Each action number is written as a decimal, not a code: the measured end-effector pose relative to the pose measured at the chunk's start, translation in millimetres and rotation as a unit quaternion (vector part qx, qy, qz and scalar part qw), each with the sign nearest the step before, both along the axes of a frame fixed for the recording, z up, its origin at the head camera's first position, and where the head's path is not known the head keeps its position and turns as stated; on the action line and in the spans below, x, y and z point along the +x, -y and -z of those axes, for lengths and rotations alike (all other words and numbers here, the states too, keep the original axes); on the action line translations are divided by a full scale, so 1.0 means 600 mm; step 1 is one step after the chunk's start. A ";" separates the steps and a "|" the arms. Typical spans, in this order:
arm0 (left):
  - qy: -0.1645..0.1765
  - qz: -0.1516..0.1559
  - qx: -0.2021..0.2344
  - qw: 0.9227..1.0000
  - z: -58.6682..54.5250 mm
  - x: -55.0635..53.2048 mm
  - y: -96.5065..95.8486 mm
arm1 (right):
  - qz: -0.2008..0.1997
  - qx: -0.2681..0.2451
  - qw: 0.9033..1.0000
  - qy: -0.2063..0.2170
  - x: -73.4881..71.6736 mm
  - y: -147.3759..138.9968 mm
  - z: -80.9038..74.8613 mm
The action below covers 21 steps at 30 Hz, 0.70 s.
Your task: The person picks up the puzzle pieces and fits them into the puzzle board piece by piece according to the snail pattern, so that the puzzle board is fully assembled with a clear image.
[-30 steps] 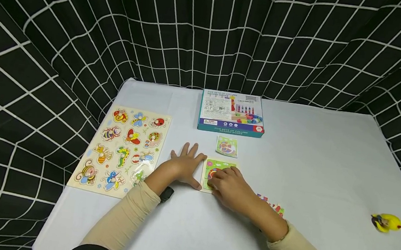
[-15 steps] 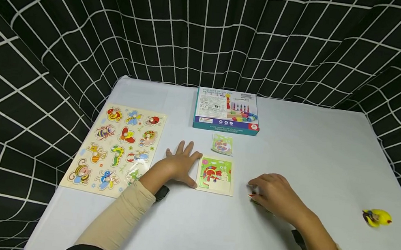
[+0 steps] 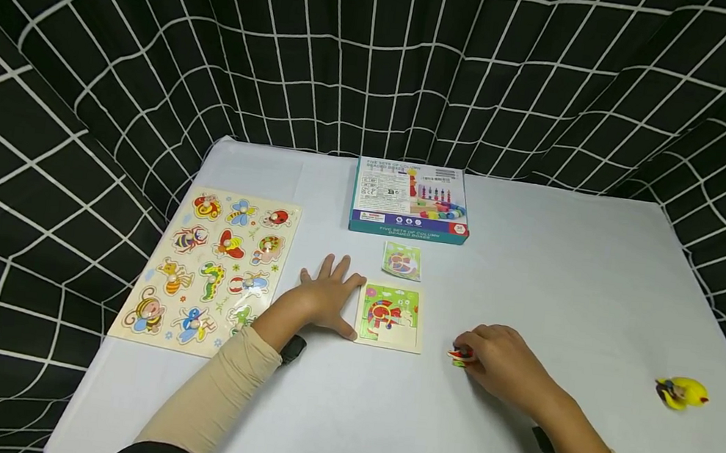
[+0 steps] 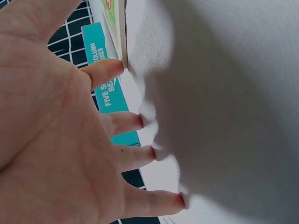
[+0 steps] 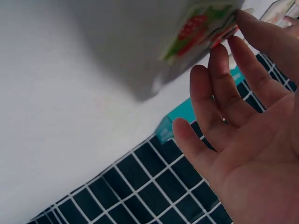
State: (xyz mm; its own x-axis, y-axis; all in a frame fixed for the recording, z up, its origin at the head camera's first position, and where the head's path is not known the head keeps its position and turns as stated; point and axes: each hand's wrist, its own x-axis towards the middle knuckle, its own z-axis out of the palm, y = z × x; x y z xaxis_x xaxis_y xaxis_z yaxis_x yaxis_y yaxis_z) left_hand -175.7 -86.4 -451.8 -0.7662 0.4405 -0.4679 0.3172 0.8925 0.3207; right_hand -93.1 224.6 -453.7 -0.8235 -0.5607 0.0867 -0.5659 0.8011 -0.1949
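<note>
My left hand is spread on the white table, its thumb and index finger at the left edge of a small square jigsaw board. Red, green and white pieces fill most of that board; bare wood shows at its lower right. To the right of it, my right hand pinches a small red jigsaw piece between thumb and fingertips. In the right wrist view, a green and red jigsaw piece lies on the table just under the fingertips. The left wrist view shows the left palm with straight fingers.
A picture card lies behind the jigsaw board, with a flat beaded-toy box farther back. A large insect puzzle board is at the left. A yellow toy duck sits at the far right. Black gridded cloth surrounds the table.
My right hand has moved from over the jigsaw board to the loose pieces on its right and now pinches a red jigsaw piece there. The left hand keeps its place at the board's edge.
</note>
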 end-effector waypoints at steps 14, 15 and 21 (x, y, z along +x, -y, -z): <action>0.002 0.000 0.000 1.000 0.001 -0.001 0.001 | -0.065 0.006 0.998 -0.020 -0.032 0.113 0.003; 0.001 0.000 0.000 1.000 0.002 -0.001 0.001 | -0.070 0.005 0.997 -0.023 -0.033 0.120 0.006; -0.002 -0.001 0.001 1.000 0.001 0.000 0.002 | -0.080 0.001 0.996 -0.036 -0.039 0.142 0.014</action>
